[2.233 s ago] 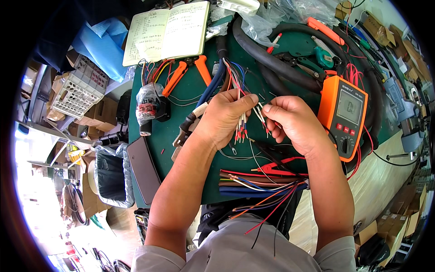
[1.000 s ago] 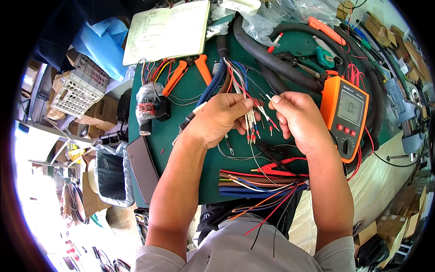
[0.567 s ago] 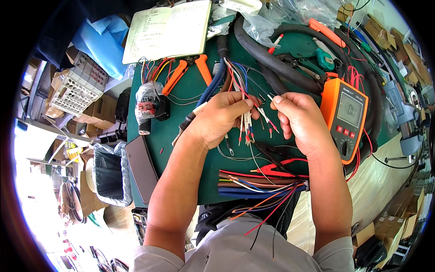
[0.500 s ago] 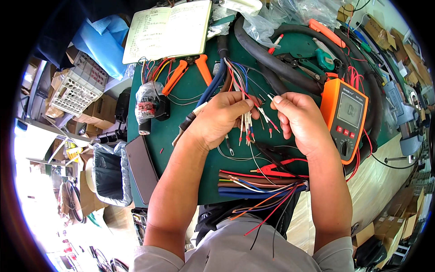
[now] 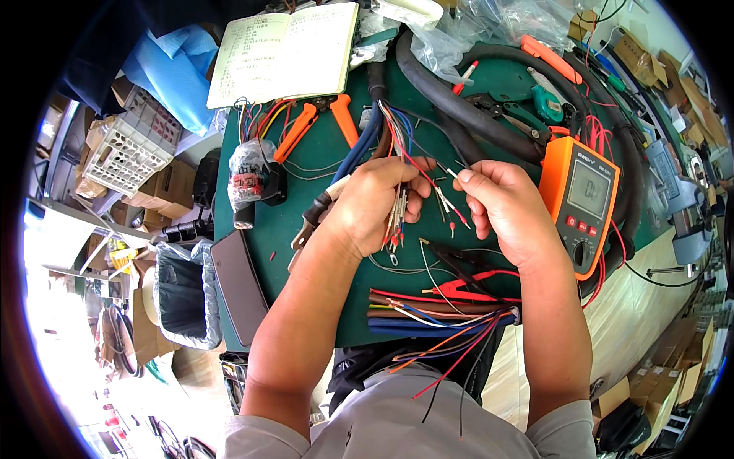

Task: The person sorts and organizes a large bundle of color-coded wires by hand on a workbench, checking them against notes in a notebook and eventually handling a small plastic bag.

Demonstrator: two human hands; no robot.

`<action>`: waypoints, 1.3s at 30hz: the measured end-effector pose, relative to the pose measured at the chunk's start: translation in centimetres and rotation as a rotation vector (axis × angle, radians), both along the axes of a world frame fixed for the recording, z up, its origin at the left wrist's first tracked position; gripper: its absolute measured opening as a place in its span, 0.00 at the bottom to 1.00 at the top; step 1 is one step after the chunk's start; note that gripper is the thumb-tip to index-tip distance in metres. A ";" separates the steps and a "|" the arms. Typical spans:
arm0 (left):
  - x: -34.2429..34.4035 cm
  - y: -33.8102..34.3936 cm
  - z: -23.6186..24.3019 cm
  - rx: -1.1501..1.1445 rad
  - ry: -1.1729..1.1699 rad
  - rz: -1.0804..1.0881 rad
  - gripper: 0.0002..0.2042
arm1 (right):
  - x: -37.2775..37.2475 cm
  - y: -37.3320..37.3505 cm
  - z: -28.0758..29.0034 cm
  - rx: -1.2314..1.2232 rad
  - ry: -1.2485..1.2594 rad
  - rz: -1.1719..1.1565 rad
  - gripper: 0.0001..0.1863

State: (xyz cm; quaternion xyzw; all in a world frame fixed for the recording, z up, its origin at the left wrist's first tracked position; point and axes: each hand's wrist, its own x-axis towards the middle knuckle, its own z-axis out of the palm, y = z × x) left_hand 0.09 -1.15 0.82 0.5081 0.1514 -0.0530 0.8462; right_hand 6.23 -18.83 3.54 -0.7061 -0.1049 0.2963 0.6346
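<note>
The left hand (image 5: 375, 206) is closed around a bundle of wires (image 5: 399, 200) over the middle of the green bench (image 5: 321, 168), their crimped ends hanging below the fist. The right hand (image 5: 501, 210), just beside it, pinches a single wire (image 5: 453, 174) between thumb and fingertips. An orange multimeter (image 5: 582, 203) lies right of that hand. Orange pliers (image 5: 317, 122) and an open notebook (image 5: 287, 50) lie farther back; cut wires (image 5: 436, 314) sit at the near edge.
</note>
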 end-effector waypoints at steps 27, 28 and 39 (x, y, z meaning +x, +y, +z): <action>0.0 -0.2 -0.7 0.022 -0.072 0.009 0.11 | -0.1 -0.2 0.5 -0.032 0.015 -0.039 0.13; 0.0 -0.2 -0.7 0.026 -0.075 0.007 0.11 | -0.2 -0.1 0.6 -0.046 0.007 -0.051 0.12; 0.1 -0.2 -0.8 0.088 -0.085 0.018 0.10 | -0.3 -0.3 0.3 -0.046 -0.053 0.126 0.09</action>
